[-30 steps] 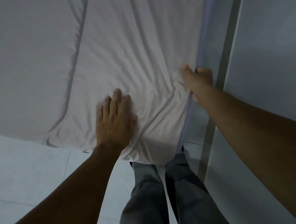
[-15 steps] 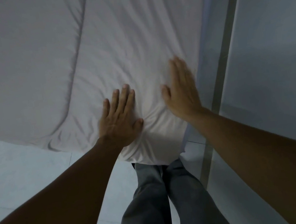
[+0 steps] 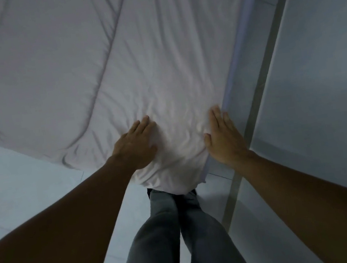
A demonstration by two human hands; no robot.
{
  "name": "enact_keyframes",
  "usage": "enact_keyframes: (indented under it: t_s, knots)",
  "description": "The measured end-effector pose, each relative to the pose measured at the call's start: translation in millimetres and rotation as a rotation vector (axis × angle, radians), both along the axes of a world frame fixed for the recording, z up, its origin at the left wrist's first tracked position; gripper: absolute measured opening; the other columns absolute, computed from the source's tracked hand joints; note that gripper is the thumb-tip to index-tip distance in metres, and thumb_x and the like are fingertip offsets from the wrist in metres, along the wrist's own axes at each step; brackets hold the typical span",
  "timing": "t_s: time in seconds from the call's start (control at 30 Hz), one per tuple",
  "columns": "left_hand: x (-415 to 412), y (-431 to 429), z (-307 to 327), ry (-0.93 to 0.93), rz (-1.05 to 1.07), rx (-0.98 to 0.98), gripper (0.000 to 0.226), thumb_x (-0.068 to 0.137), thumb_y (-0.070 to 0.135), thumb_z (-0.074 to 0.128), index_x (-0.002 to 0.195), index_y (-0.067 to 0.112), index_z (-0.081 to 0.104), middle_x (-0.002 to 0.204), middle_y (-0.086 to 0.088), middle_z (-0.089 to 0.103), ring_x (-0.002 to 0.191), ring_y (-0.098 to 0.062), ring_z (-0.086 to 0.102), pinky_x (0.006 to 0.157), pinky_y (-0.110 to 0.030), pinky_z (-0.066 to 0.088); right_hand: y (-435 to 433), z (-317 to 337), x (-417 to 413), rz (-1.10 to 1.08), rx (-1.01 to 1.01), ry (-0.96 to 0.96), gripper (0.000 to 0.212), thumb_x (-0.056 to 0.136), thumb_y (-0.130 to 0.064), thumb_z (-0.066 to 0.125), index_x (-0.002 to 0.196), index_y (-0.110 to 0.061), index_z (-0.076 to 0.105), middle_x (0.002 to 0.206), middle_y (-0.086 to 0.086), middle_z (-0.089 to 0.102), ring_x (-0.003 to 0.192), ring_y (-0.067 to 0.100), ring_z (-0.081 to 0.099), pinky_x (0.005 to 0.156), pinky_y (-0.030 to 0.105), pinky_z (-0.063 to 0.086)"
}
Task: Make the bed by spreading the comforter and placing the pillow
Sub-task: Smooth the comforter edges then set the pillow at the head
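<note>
While both of your palms lie flat on the comforter (image 3: 145,56), nothing is gripped: the fingers (image 3: 142,125) of your left hand (image 3: 135,147) are straight and close together, pressing the cloth, and those of your right hand (image 3: 225,139) are likewise straight and together, thumb held out to the side. The comforter spreads away ahead of your fingertips across the bed, and its near corner (image 3: 174,176) hangs behind the heels of both hands, above your trousers (image 3: 161,234). Between the two hands the cloth is bunched in fine creases (image 3: 179,128); beyond the fingertips it lies smoother. Along the little-finger side of your right hand runs a pale lilac edge (image 3: 242,42), then a grey strip (image 3: 270,60) and the wall (image 3: 330,85). You seem to be smoothing this corner. Pushing the palms toward each other would heap the creases higher instead of flattening them, and pressing down while drawing back toward yourself could drag the corner off the bed to the floor (image 3: 17,177). Your right hand sits so near the lilac edge that a sideways stroke may slip off it into the narrow space by the wall. No pillow is in view, so that step looks not yet done.
</note>
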State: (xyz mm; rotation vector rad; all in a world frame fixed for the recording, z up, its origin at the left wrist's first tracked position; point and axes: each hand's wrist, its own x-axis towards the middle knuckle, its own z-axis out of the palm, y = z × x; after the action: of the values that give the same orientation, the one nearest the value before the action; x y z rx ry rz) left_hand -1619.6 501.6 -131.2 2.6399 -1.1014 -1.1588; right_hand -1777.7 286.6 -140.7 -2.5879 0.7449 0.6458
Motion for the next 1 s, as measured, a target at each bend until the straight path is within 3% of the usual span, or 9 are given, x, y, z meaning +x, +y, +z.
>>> enact_keyframes:
  t_s: [0.13, 0.23, 0.3, 0.37, 0.43, 0.53, 0.7, 0.87, 1.0]
  knots:
    - [-0.7, 8.9, 39.9, 0.060, 0.286, -0.001, 0.062, 0.095, 0.046, 0.052, 0.151, 0.024, 0.035, 0.157, -0.002, 0.038, 0.142, -0.026, 0.039, 0.113, -0.042, 0.034, 22.4, 42.7, 16.1, 0.141, 0.028, -0.082, 0.067, 0.103, -0.024, 0.040, 0.160, -0.006, 0.010, 0.169, 0.012, 0.004, 0.157, 0.026, 0.004, 0.128, 0.037, 0.007]
    - [8.2, 20.2, 70.5, 0.195, 0.564, -0.082, 0.051, 0.095, 0.048, 0.054, 0.142, 0.028, 0.049, 0.146, -0.002, 0.052, 0.128, -0.025, 0.052, 0.105, -0.038, 0.043, 45.8, 79.6, 44.5, 0.041, 0.156, -0.217, 0.053, 0.101, -0.022, 0.045, 0.153, -0.011, 0.037, 0.163, 0.009, 0.032, 0.149, 0.024, 0.030, 0.120, 0.037, 0.030]
    - [20.4, 32.4, 94.5, 0.268, 0.714, -0.211, 0.044, 0.094, 0.047, 0.056, 0.134, 0.028, 0.057, 0.133, -0.001, 0.061, 0.109, -0.017, 0.059, 0.091, -0.030, 0.046, 65.5, 104.6, 65.6, -0.078, 0.196, -0.384, 0.036, 0.099, -0.022, 0.050, 0.133, -0.015, 0.059, 0.140, 0.005, 0.060, 0.126, 0.021, 0.057, 0.104, 0.034, 0.047]
    - [37.6, 50.9, 119.4, 0.296, 0.809, -0.334, 0.037, 0.094, 0.045, 0.058, 0.127, 0.030, 0.062, 0.120, 0.001, 0.066, 0.097, -0.013, 0.061, 0.079, -0.022, 0.044, 89.3, 128.4, 89.1, -0.238, 0.255, -0.516, 0.024, 0.097, -0.024, 0.054, 0.115, -0.020, 0.069, 0.113, -0.002, 0.072, 0.098, 0.014, 0.067, 0.086, 0.031, 0.057]
    - [58.7, 76.7, 144.4, 0.302, 0.863, -0.422, 0.032, 0.094, 0.045, 0.057, 0.123, 0.033, 0.064, 0.112, 0.005, 0.068, 0.096, -0.012, 0.064, 0.069, -0.016, 0.042, 118.6, 149.4, 113.5, -0.371, 0.360, -0.565, 0.019, 0.094, -0.025, 0.058, 0.106, -0.025, 0.072, 0.097, -0.010, 0.074, 0.083, 0.007, 0.068, 0.076, 0.026, 0.058]
    - [94.3, 124.3, 174.5, 0.286, 0.885, -0.523, 0.026, 0.095, 0.044, 0.057, 0.118, 0.037, 0.065, 0.106, 0.009, 0.069, 0.097, -0.012, 0.068, 0.069, -0.017, 0.044, 168.6, 173.0, 150.1, -0.427, 0.486, -0.567, 0.016, 0.089, -0.029, 0.063, 0.100, -0.034, 0.073, 0.087, -0.018, 0.073, 0.080, 0.002, 0.070, 0.071, 0.016, 0.057]
    - [157.4, 215.0, 218.1, 0.286, 0.906, -0.650, 0.026, 0.096, 0.039, 0.058, 0.119, 0.033, 0.067, 0.109, 0.007, 0.070, 0.096, -0.012, 0.069, 0.076, -0.019, 0.049, 268.0, 212.2, 218.1, -0.432, 0.628, -0.601, 0.017, 0.086, -0.031, 0.066, 0.098, -0.040, 0.073, 0.093, -0.016, 0.076, 0.085, 0.006, 0.074, 0.077, 0.024, 0.061]
    - [218.0, 310.1, 249.8, 0.281, 0.926, -0.752, 0.026, 0.098, 0.036, 0.055, 0.120, 0.031, 0.066, 0.107, 0.008, 0.072, 0.094, -0.009, 0.069, 0.083, -0.028, 0.057, 368.1, 245.1, 282.4, -0.432, 0.741, -0.700, 0.014, 0.084, -0.034, 0.065, 0.095, -0.036, 0.073, 0.095, -0.009, 0.078, 0.082, 0.013, 0.076, 0.069, 0.019, 0.057]
    - [273.6, 371.4, 260.9, 0.246, 0.973, -0.791, 0.026, 0.099, 0.034, 0.053, 0.121, 0.027, 0.065, 0.109, 0.010, 0.071, 0.092, -0.005, 0.070, 0.085, -0.026, 0.057, 425.6, 258.4, 336.3, -0.452, 0.788, -0.725, 0.015, 0.081, -0.033, 0.068, 0.094, -0.032, 0.074, 0.093, -0.005, 0.078, 0.080, 0.016, 0.076, 0.067, 0.019, 0.057]
